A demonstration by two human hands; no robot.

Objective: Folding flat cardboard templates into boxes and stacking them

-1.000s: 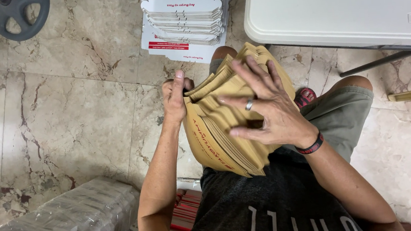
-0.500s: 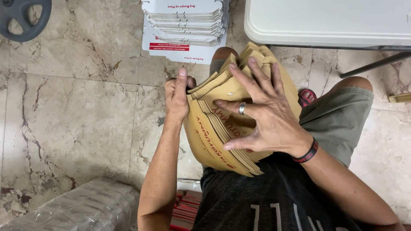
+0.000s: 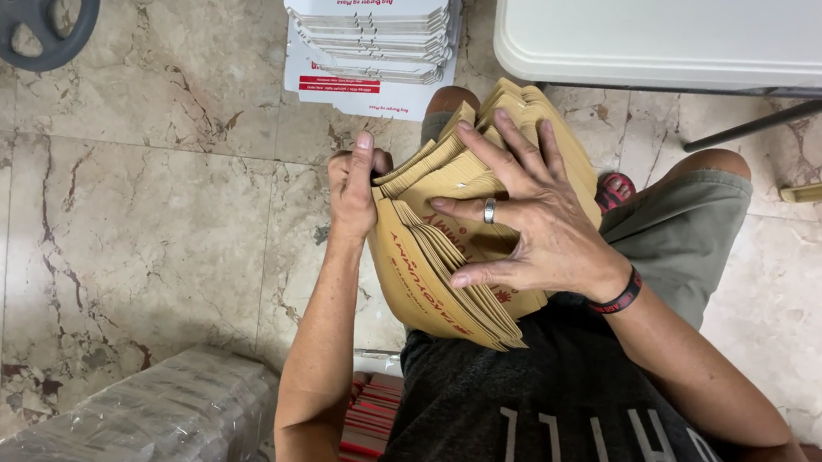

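Overhead: thick stack of brown paper bags [image 3: 453,247] on seated person's lap. Left hand [image 3: 355,188] pinches far-left edge; right hand [image 3: 530,219] splayed flat on top. Light, floppy, probably slippery; grip edges.

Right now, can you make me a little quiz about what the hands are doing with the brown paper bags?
1. True or false: the left hand grips the side edge of the stack of brown paper bags.
2. What does the right hand do? A) lies spread flat on the stack B) rests on the floor C) holds the wheel
3. Fill in: the pile of flat white boxes lies on the marble ____.

Key: 1 true; 2 A; 3 floor.
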